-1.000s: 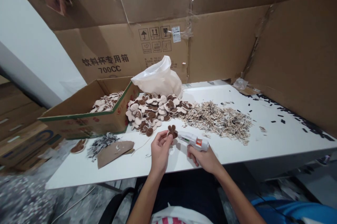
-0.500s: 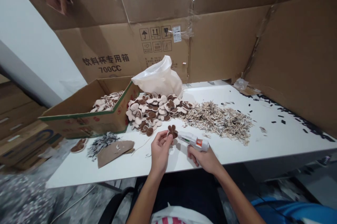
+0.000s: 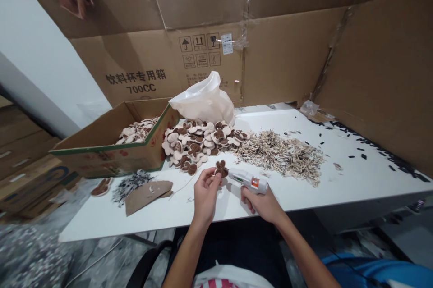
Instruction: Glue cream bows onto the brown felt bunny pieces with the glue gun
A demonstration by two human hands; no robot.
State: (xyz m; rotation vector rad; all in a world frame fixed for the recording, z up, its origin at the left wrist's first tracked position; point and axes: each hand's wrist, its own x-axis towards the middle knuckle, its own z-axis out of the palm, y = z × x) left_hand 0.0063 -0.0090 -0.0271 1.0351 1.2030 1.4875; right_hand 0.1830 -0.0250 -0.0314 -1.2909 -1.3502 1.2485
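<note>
Left hand (image 3: 207, 189) pinches a brown flower (image 3: 221, 167); right hand (image 3: 260, 200) grips a glue gun (image 3: 248, 180) — handle hidden, tip (image 3: 231, 172) perhaps touching.

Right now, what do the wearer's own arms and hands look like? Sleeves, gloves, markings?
The left hand and right hand are bare, without gloves. The left forearm and right forearm show no sleeve, watch or bracelet. No ring stands out on the visible fingers. A white top with pink print shows at the bottom edge.
</note>
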